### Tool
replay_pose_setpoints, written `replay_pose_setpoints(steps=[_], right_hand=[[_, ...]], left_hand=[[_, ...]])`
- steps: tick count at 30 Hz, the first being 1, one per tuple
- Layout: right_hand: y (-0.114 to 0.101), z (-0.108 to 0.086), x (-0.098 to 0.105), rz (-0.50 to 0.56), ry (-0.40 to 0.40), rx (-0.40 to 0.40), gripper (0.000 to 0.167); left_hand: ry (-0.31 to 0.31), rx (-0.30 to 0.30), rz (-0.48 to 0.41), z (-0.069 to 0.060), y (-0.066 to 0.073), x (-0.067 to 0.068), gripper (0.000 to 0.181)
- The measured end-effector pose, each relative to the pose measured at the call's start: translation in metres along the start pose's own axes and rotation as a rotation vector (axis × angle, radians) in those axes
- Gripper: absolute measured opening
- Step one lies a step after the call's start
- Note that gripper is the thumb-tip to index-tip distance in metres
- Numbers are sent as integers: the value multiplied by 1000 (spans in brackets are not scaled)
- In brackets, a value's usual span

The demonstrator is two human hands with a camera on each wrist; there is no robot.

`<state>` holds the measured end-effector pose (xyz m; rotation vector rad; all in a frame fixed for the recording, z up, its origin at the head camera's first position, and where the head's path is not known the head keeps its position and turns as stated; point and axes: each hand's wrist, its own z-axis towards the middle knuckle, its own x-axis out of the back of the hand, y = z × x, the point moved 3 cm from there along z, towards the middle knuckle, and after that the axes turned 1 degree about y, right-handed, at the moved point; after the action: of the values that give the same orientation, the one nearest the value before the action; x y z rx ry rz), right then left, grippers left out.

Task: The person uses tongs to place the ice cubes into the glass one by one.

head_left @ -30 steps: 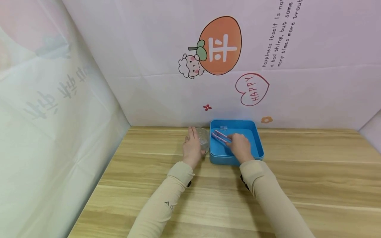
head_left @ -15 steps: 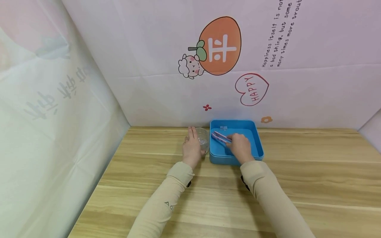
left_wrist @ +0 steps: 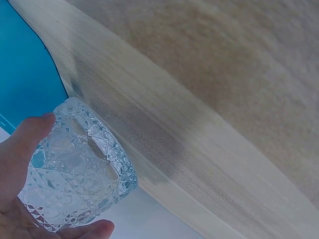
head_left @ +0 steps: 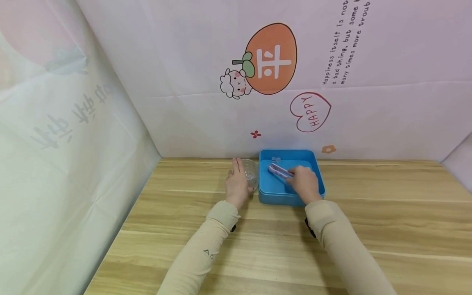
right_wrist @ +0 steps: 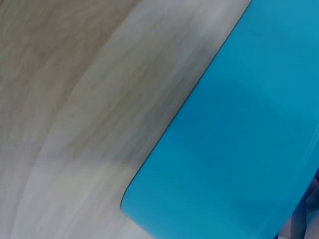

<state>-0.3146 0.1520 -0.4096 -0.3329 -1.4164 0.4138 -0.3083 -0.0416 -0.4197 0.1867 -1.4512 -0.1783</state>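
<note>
At the back of the table my left hand (head_left: 237, 186) holds a clear, diamond-patterned glass cup (head_left: 252, 171) from its left side. Thumb and fingers curve round the cup (left_wrist: 79, 169) in the left wrist view. Just right of it stands a shallow blue box (head_left: 280, 199). My right hand (head_left: 306, 182) grips pink-and-white tongs (head_left: 281, 171), whose tips point left, inside or just above the box. I cannot tell whether the tips hold anything. Small clear cubes (head_left: 275, 159) show near the box's back left corner. The right wrist view shows mainly the box's outer wall (right_wrist: 224, 149).
A wooden table (head_left: 273, 250) bears everything. A white printed backdrop (head_left: 199, 123) rises right behind the cup and box, and another white sheet (head_left: 110, 172) hangs along the left side.
My right hand and the tongs have shifted a little to the right within the box. The left hand and the glass cup have stayed in place.
</note>
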Motion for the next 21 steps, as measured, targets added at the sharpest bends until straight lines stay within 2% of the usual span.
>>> replay_pose_setpoints(steps=[6, 7, 8, 11, 13, 14, 15, 20, 21], right_hand=[[3, -3, 16, 29, 62, 35, 30], [3, -3, 18, 40, 65, 33, 30], [3, -4, 20, 49, 69, 31, 31], [1, -5, 28, 87, 81, 21, 32], [-2, -8, 32, 95, 89, 28, 32], [-4, -9, 35, 97, 94, 34, 33], [-6, -11, 36, 102, 95, 40, 33], [-20, -20, 41, 112, 89, 89, 33], [-23, -21, 41, 118, 87, 98, 33]], left_hand=[[-9, 3, -8, 3, 0, -2, 106], [-14, 6, -15, 4, -1, -4, 106], [0, 3, -10, 8, -3, -11, 110], [-5, 6, -35, 9, -4, -13, 113], [-12, 9, -44, 9, -4, -12, 113], [3, 4, -39, 8, -4, -11, 114], [-13, 9, -55, 4, -1, -4, 111], [-7, 10, -56, 2, -1, -2, 109], [-22, 17, -60, 3, -1, -2, 108]])
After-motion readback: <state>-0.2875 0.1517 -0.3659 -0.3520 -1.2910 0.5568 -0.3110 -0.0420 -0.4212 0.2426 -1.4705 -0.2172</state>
